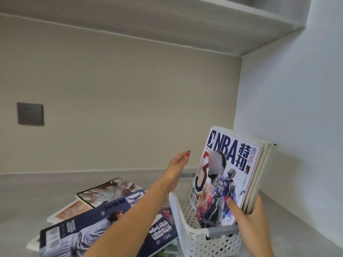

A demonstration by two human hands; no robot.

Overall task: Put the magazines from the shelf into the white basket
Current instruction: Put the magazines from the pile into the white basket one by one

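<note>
Under an upper grey board, the grey shelf [55, 186] runs back to a beige wall that carries a dark wall socket [30, 113]. On its surface, left of centre, lies a loose heap of magazines [96, 216] — dark blue covers on top, an orange and a brown-patterned one beneath, overlapping at angles. Just right of the heap stands the white basket [187, 230], perforated, with a grey handle on its near rim. A stack of magazines [228, 175] stands upright with its lower end inside the basket, leaning a little to the right, an NBA cover facing the camera. The right hand [254, 214] grips this stack near its lower right corner — thumb pressed on the front cover, fingers curled round the spines behind. The left hand [178, 164] hovers just left of the stack above the basket's far end, fingers straight and held together, touching nothing that can be seen. A thin bracelet [159, 186] circles the left wrist.
</note>
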